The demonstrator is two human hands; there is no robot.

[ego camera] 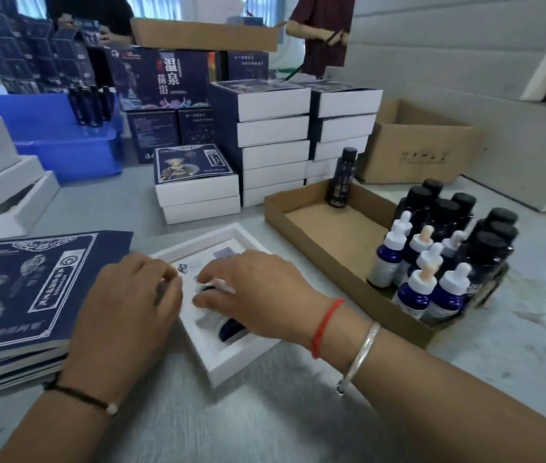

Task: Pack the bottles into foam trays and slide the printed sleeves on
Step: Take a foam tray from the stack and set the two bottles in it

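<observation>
With the foam tray [231, 365] near the table's front edge, the left hand [124, 309] rests curled on its left rim while the right hand [251, 289] presses a bottle [228, 327], judged light, rigid and slippery, into its recess; grip at the body

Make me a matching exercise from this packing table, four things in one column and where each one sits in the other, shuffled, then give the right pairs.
Things:
1. foam tray
2. flat printed sleeves
3. dropper bottles
4. blue bin

Places:
A. far left, behind the white boxes
B. standing in the open cardboard tray on the right
C. under both hands, left hand and right hand
D. stacked at the near left edge

Pairs: 1-C, 2-D, 3-B, 4-A
</observation>
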